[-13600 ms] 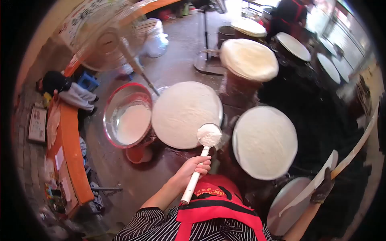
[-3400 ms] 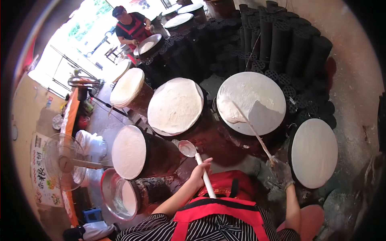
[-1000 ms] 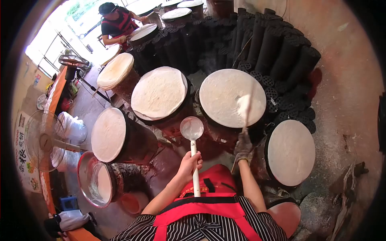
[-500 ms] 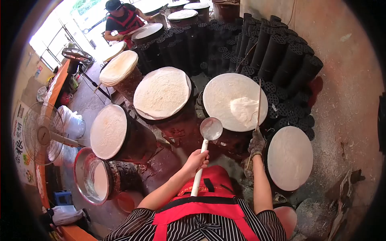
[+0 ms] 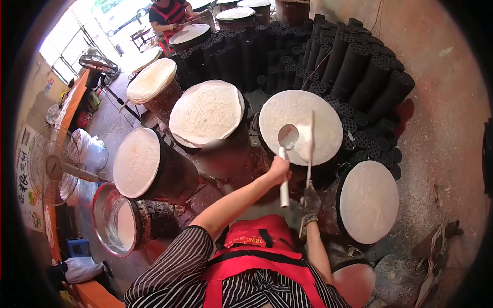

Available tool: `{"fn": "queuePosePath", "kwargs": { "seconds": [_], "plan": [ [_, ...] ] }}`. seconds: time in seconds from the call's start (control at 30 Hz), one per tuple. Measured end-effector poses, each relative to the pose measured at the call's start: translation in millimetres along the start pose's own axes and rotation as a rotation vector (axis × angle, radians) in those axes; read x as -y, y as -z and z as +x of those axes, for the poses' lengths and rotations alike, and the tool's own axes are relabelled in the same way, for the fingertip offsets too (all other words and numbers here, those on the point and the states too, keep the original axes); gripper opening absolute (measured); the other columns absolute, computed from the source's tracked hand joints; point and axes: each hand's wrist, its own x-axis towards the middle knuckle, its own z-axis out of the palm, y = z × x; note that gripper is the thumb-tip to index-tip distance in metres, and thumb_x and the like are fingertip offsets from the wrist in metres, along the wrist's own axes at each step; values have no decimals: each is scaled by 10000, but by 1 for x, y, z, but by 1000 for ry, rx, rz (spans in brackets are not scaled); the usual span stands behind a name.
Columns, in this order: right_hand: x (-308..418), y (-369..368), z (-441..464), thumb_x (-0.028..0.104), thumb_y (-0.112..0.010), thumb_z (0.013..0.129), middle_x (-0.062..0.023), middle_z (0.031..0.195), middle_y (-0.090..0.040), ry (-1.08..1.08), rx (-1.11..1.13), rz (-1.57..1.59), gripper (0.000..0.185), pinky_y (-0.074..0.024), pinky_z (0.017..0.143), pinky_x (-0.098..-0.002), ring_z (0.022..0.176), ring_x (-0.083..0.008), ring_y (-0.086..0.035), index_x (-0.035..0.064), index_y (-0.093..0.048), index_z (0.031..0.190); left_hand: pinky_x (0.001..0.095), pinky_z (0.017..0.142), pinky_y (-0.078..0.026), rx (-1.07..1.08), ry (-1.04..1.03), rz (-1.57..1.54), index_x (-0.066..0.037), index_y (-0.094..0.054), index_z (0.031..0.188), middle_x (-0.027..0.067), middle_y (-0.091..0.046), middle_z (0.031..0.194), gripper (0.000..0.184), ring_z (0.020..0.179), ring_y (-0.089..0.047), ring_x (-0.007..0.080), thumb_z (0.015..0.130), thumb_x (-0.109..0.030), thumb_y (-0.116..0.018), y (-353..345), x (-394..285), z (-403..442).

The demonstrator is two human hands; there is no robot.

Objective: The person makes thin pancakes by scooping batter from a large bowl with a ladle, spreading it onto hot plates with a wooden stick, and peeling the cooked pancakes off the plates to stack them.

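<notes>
My left hand (image 5: 279, 169) is wrapped around the white handle of a ladle (image 5: 284, 195), whose round metal bowl is over the near part of a batter-covered round griddle (image 5: 277, 110). In my gloved right hand (image 5: 310, 205) is a long thin wooden spreading stick (image 5: 311, 136); its blade lies across the griddle's right half, just beside the ladle bowl. A whiter patch of batter shows around the blade. Whether the ladle bowl touches the surface I cannot tell.
Other round griddles (image 5: 368, 203) on drum stoves surround me, some with pale sheets (image 5: 208, 113). A red-rimmed basin (image 5: 97, 220) of white batter is at left. Black coal briquettes (image 5: 359, 66) stack behind. A fan (image 5: 54, 167) stands left; another person (image 5: 167, 18) works at the back.
My left hand has carried the ladle forward and right, over the griddle. My right hand has drawn the stick left and toward me, and the thick batter patch looks more spread out.
</notes>
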Motion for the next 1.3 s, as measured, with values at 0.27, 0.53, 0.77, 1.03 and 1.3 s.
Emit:
{"fn": "queuePosePath", "kwargs": {
  "seconds": [0.27, 0.53, 0.77, 1.03, 1.3],
  "plan": [
    [76, 12, 3, 240, -544, 850, 6, 514, -476, -387, 32, 594, 336, -350, 369, -246, 397, -91, -432, 131, -552, 1167, 189, 308, -284, 783, 434, -684, -40, -400, 880, -10, -344, 560, 77, 414, -336, 64, 887, -110, -428, 99, -41, -39],
    [13, -62, -59, 145, -531, 860, -60, 989, -578, 546, -215, -1507, 288, -432, 809, -265, 917, -144, -539, -8, -551, 1104, 155, 301, -263, 574, 686, -740, -37, -383, 865, 26, -388, 634, 80, 443, -324, 54, 886, -105, -418, 193, -15, -84],
    [103, -147, -73, 125, -600, 786, -151, 1091, -561, 237, 176, -473, 323, -451, 800, -329, 989, -249, -563, 26, -539, 1088, 156, 335, -264, 215, 266, -752, -36, -374, 819, 26, -414, 650, 78, 451, -332, 50, 855, -49, -441, 308, 47, -169],
    [192, -336, -20, 264, -604, 738, -154, 906, -553, 715, 540, -907, 330, -464, 666, -443, 823, -332, -577, 91, -556, 1014, 138, 340, -257, 7, 82, -1045, -64, -379, 779, -20, -364, 631, 120, 457, -310, 20, 888, -74, -429, 386, 51, -232],
    [219, -406, 56, 288, -549, 740, -98, 812, -604, 1063, 782, -1199, 200, -491, 631, -395, 721, -261, -622, 117, -614, 820, 129, 315, -266, -162, -56, -1462, 7, -378, 981, 16, -370, 699, 113, 457, -295, 26, 913, -83, -387, 394, 26, -259]
  ]
}}
